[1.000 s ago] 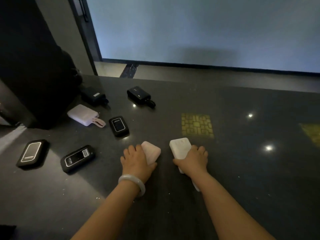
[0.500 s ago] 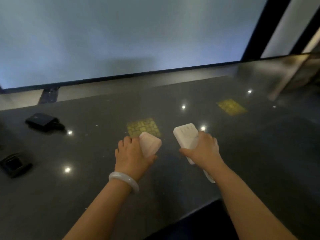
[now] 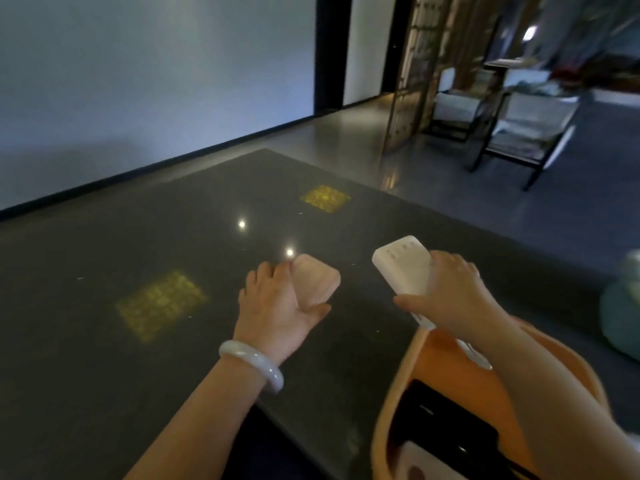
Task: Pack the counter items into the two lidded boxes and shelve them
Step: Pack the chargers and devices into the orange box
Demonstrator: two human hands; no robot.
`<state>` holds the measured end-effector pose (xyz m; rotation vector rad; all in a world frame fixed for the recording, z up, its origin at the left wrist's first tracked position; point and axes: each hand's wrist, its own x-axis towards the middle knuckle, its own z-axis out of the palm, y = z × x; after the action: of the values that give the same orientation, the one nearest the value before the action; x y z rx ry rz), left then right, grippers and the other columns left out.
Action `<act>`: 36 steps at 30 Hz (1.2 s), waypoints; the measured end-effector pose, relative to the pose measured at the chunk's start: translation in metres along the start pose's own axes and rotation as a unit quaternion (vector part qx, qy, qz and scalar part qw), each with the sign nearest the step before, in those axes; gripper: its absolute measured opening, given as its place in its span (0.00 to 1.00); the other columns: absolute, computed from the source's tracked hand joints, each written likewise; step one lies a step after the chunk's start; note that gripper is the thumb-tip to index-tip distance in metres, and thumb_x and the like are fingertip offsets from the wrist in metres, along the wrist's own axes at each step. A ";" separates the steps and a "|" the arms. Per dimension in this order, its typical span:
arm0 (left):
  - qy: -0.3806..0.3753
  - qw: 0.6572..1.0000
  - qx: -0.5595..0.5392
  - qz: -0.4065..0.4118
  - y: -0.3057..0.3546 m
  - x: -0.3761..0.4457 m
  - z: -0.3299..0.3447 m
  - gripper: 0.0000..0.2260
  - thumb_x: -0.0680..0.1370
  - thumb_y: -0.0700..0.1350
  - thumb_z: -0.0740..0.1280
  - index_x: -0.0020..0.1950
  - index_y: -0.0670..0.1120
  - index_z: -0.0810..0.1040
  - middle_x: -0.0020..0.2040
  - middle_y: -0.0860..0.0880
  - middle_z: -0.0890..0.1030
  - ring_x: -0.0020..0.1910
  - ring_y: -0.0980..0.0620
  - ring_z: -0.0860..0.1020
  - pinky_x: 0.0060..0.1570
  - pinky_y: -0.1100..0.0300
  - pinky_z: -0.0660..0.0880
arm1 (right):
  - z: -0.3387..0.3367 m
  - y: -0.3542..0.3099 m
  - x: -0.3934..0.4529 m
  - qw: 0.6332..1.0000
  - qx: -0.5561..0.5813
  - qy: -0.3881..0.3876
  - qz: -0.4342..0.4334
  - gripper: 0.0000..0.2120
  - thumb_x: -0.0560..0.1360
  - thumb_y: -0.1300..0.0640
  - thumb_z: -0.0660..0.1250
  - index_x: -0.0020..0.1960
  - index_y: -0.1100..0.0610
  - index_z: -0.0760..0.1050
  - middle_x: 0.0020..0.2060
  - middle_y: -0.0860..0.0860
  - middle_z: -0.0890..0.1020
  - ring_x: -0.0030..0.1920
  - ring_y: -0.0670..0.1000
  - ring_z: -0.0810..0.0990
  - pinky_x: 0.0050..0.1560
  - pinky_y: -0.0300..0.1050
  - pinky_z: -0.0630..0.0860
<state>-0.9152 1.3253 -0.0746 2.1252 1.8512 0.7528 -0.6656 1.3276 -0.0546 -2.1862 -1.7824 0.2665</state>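
Observation:
My left hand (image 3: 277, 306) grips a pale pink power bank (image 3: 317, 284) just above the dark counter (image 3: 173, 341). A white power bank (image 3: 401, 265) is held in my right hand (image 3: 450, 296), and its white strap (image 3: 474, 356) hangs down over an open orange box (image 3: 391, 410) at the counter's near right edge. Inside the box lie a black device (image 3: 446, 424) and a pale one (image 3: 415, 462). My right forearm hides part of the box.
A teal container (image 3: 623, 306) shows at the right edge. Beyond the counter are two chairs (image 3: 519, 140), a wooden screen (image 3: 412, 74) and open grey floor. Yellow patterned reflections mark the counter top.
My view has swung right: the black devices on the counter's left have left the frame, and the orange box and chairs have come in. Both hands carried their power banks rightward.

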 end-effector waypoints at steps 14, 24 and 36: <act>-0.137 0.976 -0.027 0.169 0.084 -0.003 0.073 0.39 0.66 0.71 0.67 0.70 0.52 0.64 0.62 0.53 0.68 0.61 0.53 0.67 0.60 0.56 0.69 | -0.007 0.128 -0.045 0.987 0.050 -0.047 0.147 0.46 0.52 0.33 0.72 0.66 0.50 0.68 0.51 0.46 0.76 0.53 0.50 0.75 0.53 0.51 0.77; -0.163 0.964 -0.023 0.210 0.090 0.003 0.091 0.39 0.64 0.70 0.64 0.70 0.51 0.63 0.60 0.52 0.68 0.59 0.53 0.68 0.56 0.54 0.73 | 0.008 0.126 -0.051 0.988 0.014 -0.144 0.060 0.35 0.57 0.47 0.80 0.62 0.45 0.70 0.54 0.43 0.75 0.57 0.47 0.73 0.59 0.47 0.72; -0.162 0.965 0.035 0.205 0.099 0.006 0.094 0.38 0.69 0.63 0.70 0.72 0.49 0.59 0.64 0.50 0.66 0.63 0.50 0.66 0.59 0.57 0.69 | 0.074 0.143 -0.034 0.973 -0.016 -0.213 0.089 0.36 0.65 0.38 0.73 0.68 0.46 0.64 0.64 0.47 0.71 0.64 0.51 0.69 0.65 0.50 0.64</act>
<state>-0.7817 1.3283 -0.1047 2.5322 1.3087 0.3811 -0.5662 1.2775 -0.1756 -2.4566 -1.7972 0.8059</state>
